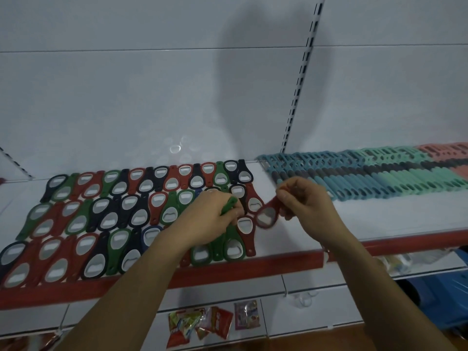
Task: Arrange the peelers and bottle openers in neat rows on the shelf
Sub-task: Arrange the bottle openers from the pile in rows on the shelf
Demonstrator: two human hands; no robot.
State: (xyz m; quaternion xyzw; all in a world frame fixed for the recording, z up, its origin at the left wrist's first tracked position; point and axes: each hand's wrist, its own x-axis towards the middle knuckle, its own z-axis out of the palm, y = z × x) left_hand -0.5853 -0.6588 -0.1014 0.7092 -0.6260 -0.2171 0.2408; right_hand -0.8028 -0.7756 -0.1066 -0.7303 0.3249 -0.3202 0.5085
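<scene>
Shelf [379, 224], white surface with red front edge, carries two groups of stock. On its left section lie the bottle openers [101, 219], red, green and dark navy, set in three overlapping rows from back panel to front edge, heads and handles alternating.

At the right end of the middle row, the left hand [215, 214] rests palm down on the openers, its grip closed around a green opener [229, 205], of which only the handle end shows past the fingers.

Just beside it, the right hand [301, 198] holds a red opener [268, 214] by the handle, grip clamped between thumb and fingers, the round metal-lined head hanging down and left, clear of the shelf as far as the blur allows.

On the right section, the peelers [367, 178] stand in a tight row along the back: teal, then mint green, then pink at the far right.

Below, snack packets [202, 323] lie on a lower shelf.
</scene>
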